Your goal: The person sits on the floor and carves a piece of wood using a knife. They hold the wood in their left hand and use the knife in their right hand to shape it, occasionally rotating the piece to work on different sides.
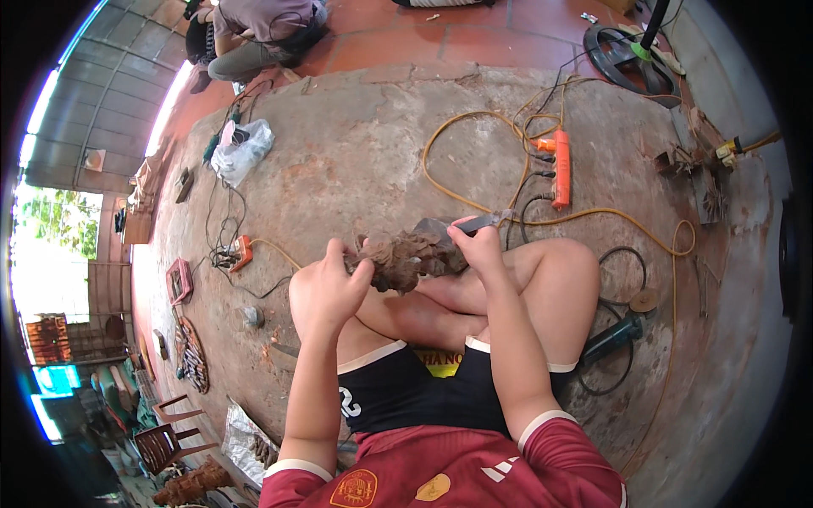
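I sit cross-legged with a rough brown carved wood piece point(406, 261) held above my shins. My left hand point(330, 281) is closed on its left end, thumb and fingers gripping the knobbly surface. At the opposite end, my right hand point(480, 247) pinches a thin grey strip point(479, 223) that looks like sandpaper or a flat blade; I cannot tell which. A flat grey part point(433, 227) lies against the top of the wood, beside the right fingers. The wood's underside is hidden.
An orange power strip point(561, 169) with a looping yellow cable point(432, 140) lies ahead right. Beside my right knee is a dark green power tool point(614, 337). A plastic bag point(243, 154), a pink basket point(179, 281) and another orange socket block point(243, 252) sit left. A person point(267, 30) sits far left.
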`<state>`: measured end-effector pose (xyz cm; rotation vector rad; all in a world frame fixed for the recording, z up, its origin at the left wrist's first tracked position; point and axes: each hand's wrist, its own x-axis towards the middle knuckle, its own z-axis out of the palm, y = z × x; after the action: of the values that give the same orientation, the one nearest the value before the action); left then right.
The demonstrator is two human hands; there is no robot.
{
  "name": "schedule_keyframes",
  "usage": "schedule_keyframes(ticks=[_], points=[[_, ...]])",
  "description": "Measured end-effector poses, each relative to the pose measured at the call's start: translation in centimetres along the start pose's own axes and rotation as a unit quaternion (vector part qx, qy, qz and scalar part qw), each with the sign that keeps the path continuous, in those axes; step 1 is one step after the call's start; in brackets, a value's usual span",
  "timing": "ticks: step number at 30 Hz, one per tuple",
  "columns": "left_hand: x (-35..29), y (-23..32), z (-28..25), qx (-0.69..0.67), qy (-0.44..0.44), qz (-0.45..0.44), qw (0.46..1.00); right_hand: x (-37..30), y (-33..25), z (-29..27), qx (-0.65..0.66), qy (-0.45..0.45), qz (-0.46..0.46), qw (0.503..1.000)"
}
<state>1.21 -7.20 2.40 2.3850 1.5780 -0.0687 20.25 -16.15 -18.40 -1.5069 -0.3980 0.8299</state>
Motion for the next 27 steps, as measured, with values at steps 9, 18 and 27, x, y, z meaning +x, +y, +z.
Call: schedule_keyframes(ticks=[9,18,27], points=[[0.5,-4.8,2.5,-0.071,0.088,0.088,0.990,-0.9,-2.2,2.5,0.168,-0.096,0.081,0.978],[-2.8,-4.7,4.1,-0.276,0.071,0.068,0.956,-0.3,-1.0,2.2,0.139,-0.092,0.095,0.981],[-2.7,-5.9,4.8,-0.201,0.075,0.189,0.958,-0.7,-2.3,2.1,0.158,-0.120,0.075,0.977]])
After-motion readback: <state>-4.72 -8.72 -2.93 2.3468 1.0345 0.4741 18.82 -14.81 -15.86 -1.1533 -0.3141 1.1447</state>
